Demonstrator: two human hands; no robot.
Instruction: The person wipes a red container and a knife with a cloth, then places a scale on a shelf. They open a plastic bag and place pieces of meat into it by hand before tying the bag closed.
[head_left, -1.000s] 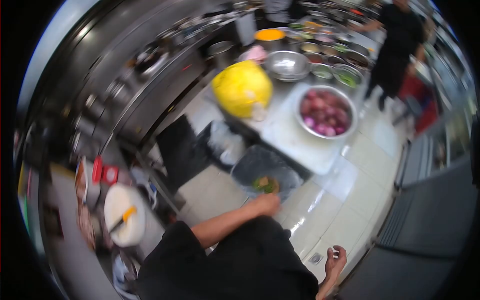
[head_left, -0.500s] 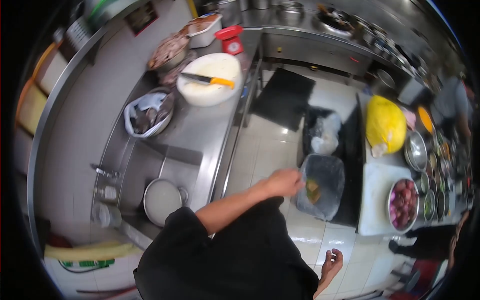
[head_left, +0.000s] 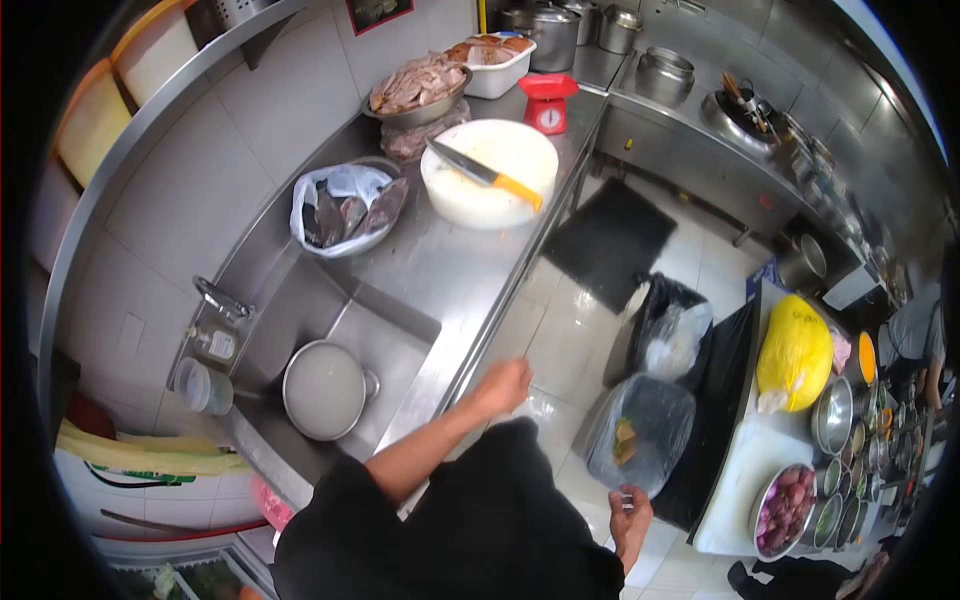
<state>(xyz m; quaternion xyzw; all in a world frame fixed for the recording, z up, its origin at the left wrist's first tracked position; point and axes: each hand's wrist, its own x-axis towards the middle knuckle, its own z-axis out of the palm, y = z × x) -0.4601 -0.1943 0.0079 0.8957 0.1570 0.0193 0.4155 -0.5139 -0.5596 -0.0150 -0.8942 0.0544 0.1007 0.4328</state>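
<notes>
My left hand (head_left: 501, 388) is curled into a loose fist above the tiled floor, just off the front edge of the steel counter (head_left: 400, 300); nothing shows sticking out of it. Low on the right, my right hand (head_left: 630, 520) hangs with its fingers partly bent and apart, holding nothing. Just beyond it stands a bin lined with a clear bag (head_left: 655, 420), with a few brown and green scraps inside. In the sink (head_left: 390, 345) to the left sits a pot of cloudy liquid (head_left: 325, 390).
On the counter are a round white chopping block (head_left: 480, 205) with a yellow-handled knife (head_left: 490, 177), a bag-lined bowl of fish (head_left: 345, 215), a bowl of pale meat (head_left: 420, 92) and a red scale (head_left: 547, 103). Rightward stand a yellow bag (head_left: 795, 350) and a bowl of red onions (head_left: 785, 510).
My left hand has swung leftward, away from the lined bin toward the counter edge. My right hand has come up and left, closer to the bin. The view has shifted.
</notes>
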